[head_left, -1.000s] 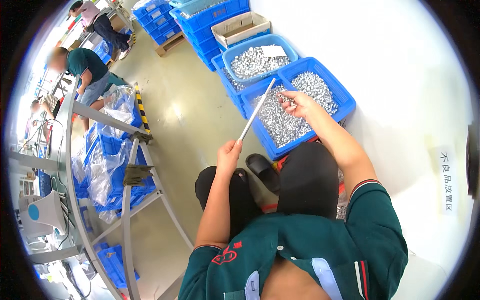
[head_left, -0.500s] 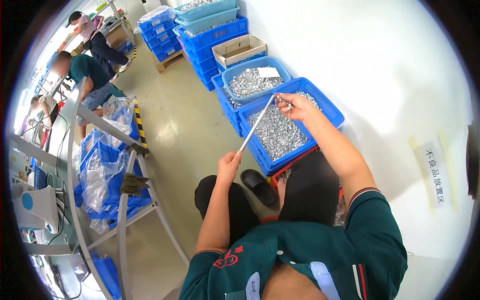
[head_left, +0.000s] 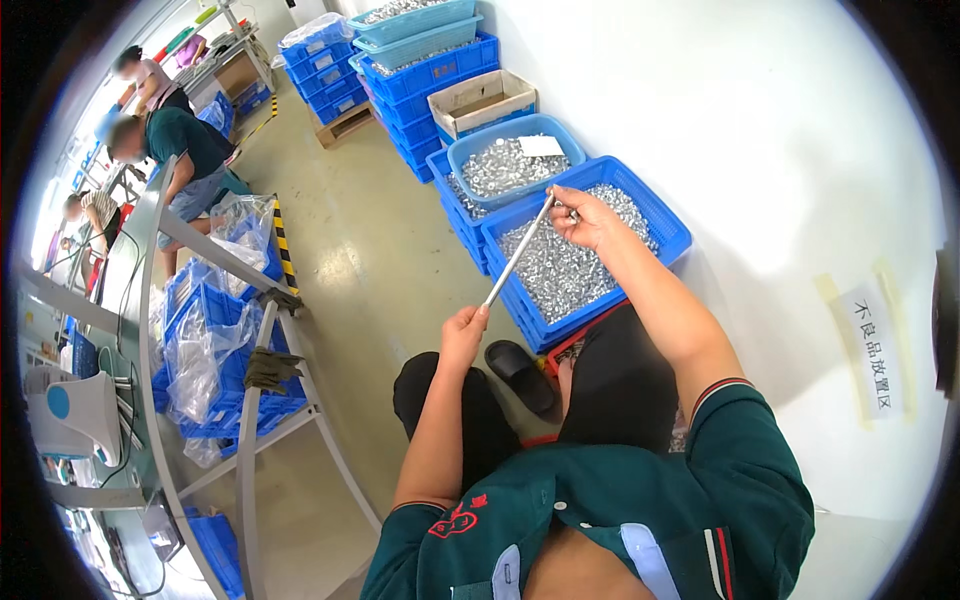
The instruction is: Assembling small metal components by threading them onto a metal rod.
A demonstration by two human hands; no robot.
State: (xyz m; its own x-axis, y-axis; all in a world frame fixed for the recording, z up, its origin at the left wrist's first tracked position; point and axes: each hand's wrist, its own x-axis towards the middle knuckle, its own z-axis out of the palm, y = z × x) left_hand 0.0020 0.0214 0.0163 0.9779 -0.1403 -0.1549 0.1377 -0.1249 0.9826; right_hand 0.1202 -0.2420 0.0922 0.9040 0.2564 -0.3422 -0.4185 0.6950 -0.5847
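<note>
A slim silver rod [head_left: 519,250] slants up and away between my two hands. My left hand [head_left: 463,335] is closed around its near end. At the far tip, my right hand [head_left: 585,218] pinches with thumb and fingertips, and small shiny metal pieces [head_left: 573,214] show in its curled fingers; their exact shape is too small to make out. Beneath the right hand stands a blue plastic basket [head_left: 668,226], filled with many loose silvery metal parts [head_left: 560,280].
Behind it, a light-blue basket [head_left: 570,140] of similar parts carries a white paper slip [head_left: 541,146]. An open carton [head_left: 515,85] and stacked blue crates [head_left: 412,148] stand farther back. A metal frame [head_left: 243,480] is on the left. Several people, including one in dark green [head_left: 188,140], work beyond.
My right fingers have curled in more around the small metal pieces at the rod's tip. The rod stays between both hands. A person at the far left has shifted leftward.
</note>
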